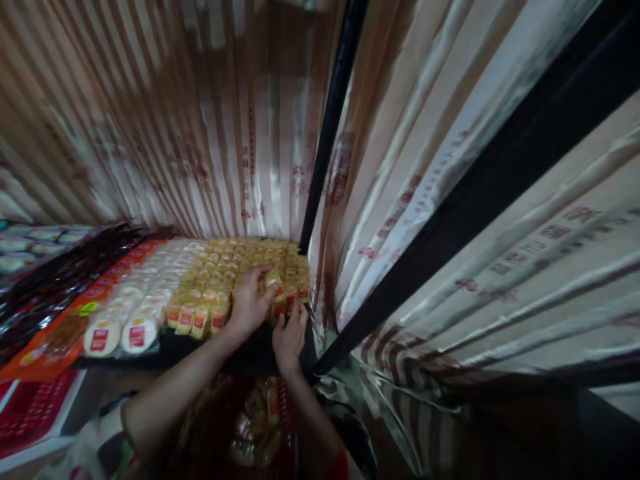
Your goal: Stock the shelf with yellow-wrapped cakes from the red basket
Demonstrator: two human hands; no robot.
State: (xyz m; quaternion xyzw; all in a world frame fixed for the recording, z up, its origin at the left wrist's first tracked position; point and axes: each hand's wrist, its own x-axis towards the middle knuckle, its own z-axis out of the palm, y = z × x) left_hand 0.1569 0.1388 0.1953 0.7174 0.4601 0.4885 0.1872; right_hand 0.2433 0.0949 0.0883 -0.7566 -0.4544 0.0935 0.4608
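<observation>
Small yellow wrapped cakes [220, 267] with red labels stand in packed rows on a dark shelf. At the front of these rows, my left hand [250, 303] reaches in from the left. Its thumb and fingers are bent around a wrapped cake [277, 307]. My right hand [291, 337] comes from below, its thumb and fingertips closed against the lower front of the packets beside that cake. Part of the packets is covered by my fingers, and the dim, soft picture blurs the exact contact.
Left of the cakes lie round white packets [140, 333], an orange package [55, 343] and dark shiny packs [65, 280]. Below my arms, a dark red crate [285, 413] holds more yellow packets. Black poles [330, 127] and pleated printed curtains [270, 133] stand behind and right.
</observation>
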